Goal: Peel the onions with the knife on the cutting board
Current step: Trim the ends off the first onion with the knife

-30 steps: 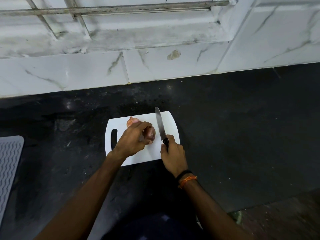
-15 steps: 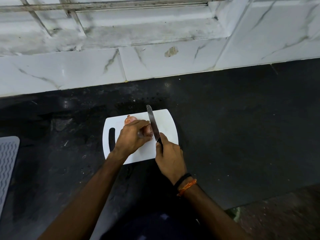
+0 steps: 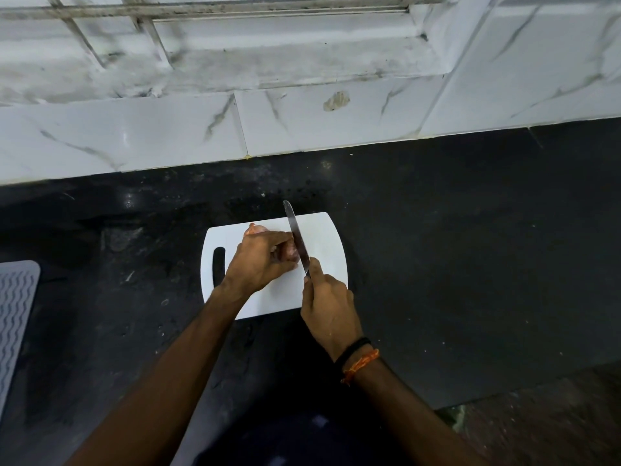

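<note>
Under left fingers [image 3: 280, 238]: onion [image 3: 291, 256] gripped on cutting board [image 3: 322, 237].
Knife [image 3: 297, 238]: gripped by right hand [image 3: 327, 306], blade touching onion's right side, pointing away.

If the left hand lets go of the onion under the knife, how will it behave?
The onion looks rounded, so it would probably roll on the smooth cutting board. Its skin may be slippery against the knife. The left hand grips it, likely for that reason.

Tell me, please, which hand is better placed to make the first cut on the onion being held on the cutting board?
The right hand. It grips the knife, whose blade lies against the right side of the onion. The left hand holds that onion steady on the cutting board.
</note>
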The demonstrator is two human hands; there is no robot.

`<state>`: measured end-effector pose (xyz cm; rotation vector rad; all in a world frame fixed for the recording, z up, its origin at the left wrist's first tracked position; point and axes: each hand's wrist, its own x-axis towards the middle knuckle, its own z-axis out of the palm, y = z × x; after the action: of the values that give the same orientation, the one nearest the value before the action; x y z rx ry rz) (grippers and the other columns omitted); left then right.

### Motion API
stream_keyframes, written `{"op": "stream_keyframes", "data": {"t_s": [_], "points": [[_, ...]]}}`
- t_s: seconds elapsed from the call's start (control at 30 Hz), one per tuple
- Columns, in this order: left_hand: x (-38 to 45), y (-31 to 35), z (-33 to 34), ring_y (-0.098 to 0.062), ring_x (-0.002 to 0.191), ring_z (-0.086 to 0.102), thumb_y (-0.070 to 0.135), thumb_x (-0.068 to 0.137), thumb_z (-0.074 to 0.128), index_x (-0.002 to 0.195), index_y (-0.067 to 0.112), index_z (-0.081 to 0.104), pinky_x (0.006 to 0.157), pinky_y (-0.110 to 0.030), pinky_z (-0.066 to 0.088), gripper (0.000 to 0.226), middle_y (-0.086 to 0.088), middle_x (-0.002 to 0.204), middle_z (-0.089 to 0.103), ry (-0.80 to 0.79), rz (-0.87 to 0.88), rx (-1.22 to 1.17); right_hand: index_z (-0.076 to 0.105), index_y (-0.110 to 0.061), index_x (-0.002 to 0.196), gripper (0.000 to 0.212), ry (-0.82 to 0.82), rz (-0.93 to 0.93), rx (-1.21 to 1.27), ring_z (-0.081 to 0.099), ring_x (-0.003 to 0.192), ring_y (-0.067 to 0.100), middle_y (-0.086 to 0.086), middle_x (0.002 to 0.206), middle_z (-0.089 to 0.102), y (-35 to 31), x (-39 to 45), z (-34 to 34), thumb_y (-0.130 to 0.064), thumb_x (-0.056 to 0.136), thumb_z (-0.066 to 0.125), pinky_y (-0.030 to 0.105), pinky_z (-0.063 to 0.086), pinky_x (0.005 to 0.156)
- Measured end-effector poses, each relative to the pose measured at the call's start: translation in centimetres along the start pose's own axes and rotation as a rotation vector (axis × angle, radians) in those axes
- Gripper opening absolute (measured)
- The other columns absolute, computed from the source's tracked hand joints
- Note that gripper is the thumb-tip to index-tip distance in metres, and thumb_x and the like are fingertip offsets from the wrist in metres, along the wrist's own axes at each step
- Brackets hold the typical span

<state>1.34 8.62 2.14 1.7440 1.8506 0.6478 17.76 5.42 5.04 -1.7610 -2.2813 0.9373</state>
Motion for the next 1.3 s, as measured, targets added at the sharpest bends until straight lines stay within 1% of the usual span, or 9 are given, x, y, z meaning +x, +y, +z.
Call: {"op": "stream_keyframes", "data": {"t_s": [0.23, 0.3, 0.37, 0.63, 0.77, 0.93, 1.13, 1.23, 1.3], "points": [[0.1, 0.4, -0.4, -0.015, 0.088, 0.057, 0.023, 0.080, 0.083, 0.111, 0.010, 0.074, 0.082, -0.025, 0.048, 0.035, -0.006, 0.105, 0.073, -0.014, -0.023, -0.029, 0.027, -0.015, 0.153, 0.050, 0.006, -0.004, -0.006, 0.061, 0.103, 0.025, 0.010, 0.115, 0.064, 0.0, 0.6, 0.4, -0.026, 0.106, 0.038, 0.037, 0.046, 0.092], [0.0, 0.7, -0.5, -0.012, 0.087, 0.054, 0.021, 0.080, 0.083, 0.113, 0.008, 0.073, 0.081, -0.008, 0.041, 0.036, -0.007, 0.106, 0.072, -0.022, -0.044, -0.039, 0.027, -0.015, 0.153, 0.049, 0.007, -0.004, -0.009, 0.062, 0.102, 0.024, 0.010, 0.114, 0.064, 0.0, 0.6, 0.6, -0.026, 0.106, 0.038, 0.036, 0.047, 0.090], [-0.1, 0.9, -0.6, -0.009, 0.080, 0.051, 0.018, 0.079, 0.084, 0.110, 0.006, 0.073, 0.070, 0.004, 0.034, 0.035, -0.008, 0.101, 0.072, -0.024, -0.051, -0.051, 0.030, -0.015, 0.151, 0.047, 0.027, -0.014, -0.006, 0.062, 0.099, 0.024, 0.010, 0.112, 0.065, 0.0, 0.7, 0.7, -0.026, 0.106, 0.039, 0.036, 0.048, 0.088], [0.3, 0.5, -0.7, -0.011, 0.091, 0.052, 0.020, 0.075, 0.087, 0.116, 0.010, 0.072, 0.072, 0.002, 0.029, 0.045, -0.006, 0.111, 0.073, -0.045, -0.076, -0.057, 0.030, -0.015, 0.150, 0.048, 0.035, -0.005, 0.003, 0.062, 0.096, 0.025, 0.011, 0.107, 0.065, 0.0, 1.1, 1.2, -0.024, 0.105, 0.041, 0.039, 0.050, 0.088], [0.2, 0.7, -0.8, -0.002, 0.074, 0.051, 0.012, 0.072, 0.088, 0.102, 0.004, 0.076, 0.069, 0.006, 0.031, 0.033, -0.009, 0.096, 0.074, -0.043, -0.067, -0.105, 0.031, -0.015, 0.149, 0.045, 0.039, -0.010, -0.014, 0.062, 0.095, 0.026, 0.011, 0.106, 0.065, 0.2, 1.1, 1.2, -0.023, 0.105, 0.040, 0.037, 0.047, 0.083], [0.1, 0.8, -0.9, 0.005, 0.071, 0.050, 0.005, 0.075, 0.085, 0.098, -0.006, 0.074, 0.070, 0.007, 0.034, 0.028, -0.016, 0.091, 0.073, -0.046, -0.056, -0.150, 0.035, -0.013, 0.146, 0.043, 0.044, -0.034, -0.009, 0.063, 0.094, 0.026, 0.010, 0.104, 0.066, 0.2, 0.9, 0.9, -0.023, 0.105, 0.040, 0.030, 0.039, 0.075], [0.4, 0.5, -0.6, -0.009, 0.074, 0.056, 0.011, 0.073, 0.088, 0.098, -0.001, 0.076, 0.070, 0.008, 0.035, 0.031, -0.010, 0.093, 0.075, -0.056, -0.061, -0.121, 0.038, -0.012, 0.143, 0.039, 0.030, -0.047, 0.013, 0.064, 0.094, 0.027, 0.012, 0.104, 0.067, 0.3, 1.0, 0.6, -0.022, 0.105, 0.041, 0.036, 0.047, 0.082], [0.5, 0.1, -0.5, -0.001, 0.075, 0.058, 0.016, 0.071, 0.089, 0.098, 0.004, 0.078, 0.071, 0.005, 0.037, 0.031, -0.006, 0.094, 0.076, -0.056, -0.076, -0.149, 0.035, -0.014, 0.147, 0.043, -0.008, -0.044, 0.006, 0.063, 0.097, 0.025, 0.011, 0.109, 0.066, 0.6, 0.8, 0.2, -0.025, 0.106, 0.039, 0.036, 0.049, 0.089], [0.7, -0.1, -0.5, -0.007, 0.079, 0.062, 0.016, 0.071, 0.090, 0.101, 0.003, 0.078, 0.073, 0.004, 0.038, 0.035, -0.006, 0.097, 0.075, -0.051, -0.088, -0.170, 0.033, -0.014, 0.150, 0.045, -0.029, -0.036, 0.000, 0.063, 0.099, 0.024, 0.011, 0.113, 0.065, 0.7, 0.9, -0.1, -0.026, 0.107, 0.038, 0.036, 0.049, 0.092]]}}
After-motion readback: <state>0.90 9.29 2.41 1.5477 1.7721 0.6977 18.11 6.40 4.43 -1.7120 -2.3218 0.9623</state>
